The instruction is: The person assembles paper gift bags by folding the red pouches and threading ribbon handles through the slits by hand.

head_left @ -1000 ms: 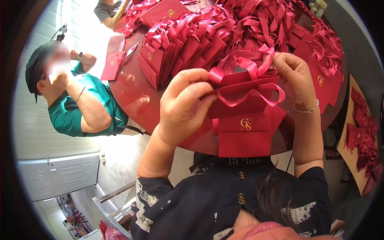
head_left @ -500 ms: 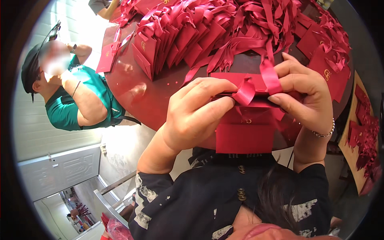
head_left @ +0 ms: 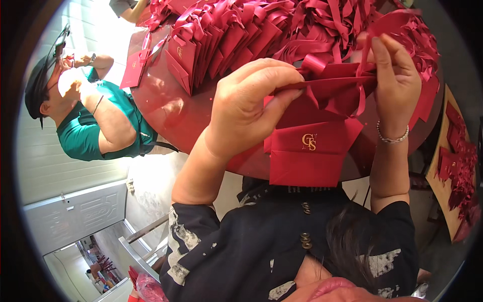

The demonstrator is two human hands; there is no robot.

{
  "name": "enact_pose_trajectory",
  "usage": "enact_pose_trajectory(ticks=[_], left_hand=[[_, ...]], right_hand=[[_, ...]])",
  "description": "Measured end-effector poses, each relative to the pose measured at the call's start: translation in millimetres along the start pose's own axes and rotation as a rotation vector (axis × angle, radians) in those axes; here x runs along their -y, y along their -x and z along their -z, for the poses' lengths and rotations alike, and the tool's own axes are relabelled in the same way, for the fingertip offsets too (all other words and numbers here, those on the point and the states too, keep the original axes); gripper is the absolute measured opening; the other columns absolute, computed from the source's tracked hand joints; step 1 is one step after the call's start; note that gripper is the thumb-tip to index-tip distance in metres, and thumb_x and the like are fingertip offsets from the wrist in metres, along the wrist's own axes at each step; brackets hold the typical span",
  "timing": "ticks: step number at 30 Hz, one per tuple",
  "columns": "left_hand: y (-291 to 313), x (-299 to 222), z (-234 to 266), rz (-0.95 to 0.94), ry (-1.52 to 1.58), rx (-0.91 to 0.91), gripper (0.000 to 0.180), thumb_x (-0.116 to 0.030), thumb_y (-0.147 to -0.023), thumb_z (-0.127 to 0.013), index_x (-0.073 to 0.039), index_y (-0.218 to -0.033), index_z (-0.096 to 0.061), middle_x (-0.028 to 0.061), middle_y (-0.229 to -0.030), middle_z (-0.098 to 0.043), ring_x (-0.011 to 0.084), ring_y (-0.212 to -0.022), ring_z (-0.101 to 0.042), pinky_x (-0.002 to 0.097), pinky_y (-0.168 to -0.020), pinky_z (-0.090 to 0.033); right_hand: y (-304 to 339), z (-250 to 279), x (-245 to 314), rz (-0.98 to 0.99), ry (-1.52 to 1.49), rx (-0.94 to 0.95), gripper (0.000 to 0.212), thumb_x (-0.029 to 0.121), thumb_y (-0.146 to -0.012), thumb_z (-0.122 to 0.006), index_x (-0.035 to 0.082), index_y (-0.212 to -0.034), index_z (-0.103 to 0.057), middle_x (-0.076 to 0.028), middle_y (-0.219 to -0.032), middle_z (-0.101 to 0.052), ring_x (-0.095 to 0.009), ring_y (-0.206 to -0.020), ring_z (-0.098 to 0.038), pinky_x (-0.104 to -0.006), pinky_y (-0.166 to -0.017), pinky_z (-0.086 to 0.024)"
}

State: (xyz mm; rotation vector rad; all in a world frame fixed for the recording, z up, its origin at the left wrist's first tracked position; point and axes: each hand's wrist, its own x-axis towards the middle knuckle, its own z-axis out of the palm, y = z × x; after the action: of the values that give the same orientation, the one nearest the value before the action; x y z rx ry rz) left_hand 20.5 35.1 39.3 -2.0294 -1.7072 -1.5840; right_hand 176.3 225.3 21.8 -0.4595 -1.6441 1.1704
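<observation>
A small red paper gift bag [head_left: 314,168] with a gold print hangs in front of me over the table's near edge, its mouth turned up and partly spread. My left hand [head_left: 254,103] is closed, thumb and fingers pinching the left edge of the bag's mouth. My right hand [head_left: 400,83] is raised at the right end of the mouth, with a red satin ribbon [head_left: 366,55] pinched between thumb and fingers. Another stretch of that ribbon loops over the mouth's left part. Whether a second bag lies under the held one, I cannot tell.
Rows of red ribboned bags [head_left: 226,45] cover the far side of the round dark red table [head_left: 166,108]. More bags and ribbons lie on a wooden board [head_left: 437,173] at the right. A person in a green shirt [head_left: 108,118] is at the left, both hands lifted.
My right hand has gone up and away from the bag's mouth, drawing the ribbon with it. The left hand has risen slightly, and the bag's mouth now gapes wider.
</observation>
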Motion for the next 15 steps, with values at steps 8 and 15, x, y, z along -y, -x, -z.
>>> enact_pose_trajectory(ticks=[8,15], left_hand=[[-6.0,-6.1,-11.2,0.027,-0.077,-0.021,0.026,0.012,-0.076,-0.077,0.003,-0.099,-0.07,0.0141,-0.099,-0.071,0.0177,-0.081,-0.07,0.0258,-0.069,-0.056],[-13.3,6.3,-21.8,0.127,-0.017,0.035,0.023,0.011,-0.077,-0.077,0.002,-0.097,-0.07,0.0122,-0.097,-0.07,0.016,-0.078,-0.068,0.025,-0.067,-0.055]], right_hand=[[8.1,-5.1,48.5,0.752,0.551,0.495,0.042,0.006,-0.068,-0.086,0.007,-0.108,-0.073,-0.008,-0.101,-0.071,-0.027,-0.094,-0.066,-0.047,-0.102,-0.045],[-3.0,0.6,16.4,0.499,0.483,0.574,0.023,0.009,-0.074,-0.084,0.01,-0.093,-0.072,-0.003,-0.094,-0.072,-0.021,-0.089,-0.067,-0.0435,-0.101,-0.043]])
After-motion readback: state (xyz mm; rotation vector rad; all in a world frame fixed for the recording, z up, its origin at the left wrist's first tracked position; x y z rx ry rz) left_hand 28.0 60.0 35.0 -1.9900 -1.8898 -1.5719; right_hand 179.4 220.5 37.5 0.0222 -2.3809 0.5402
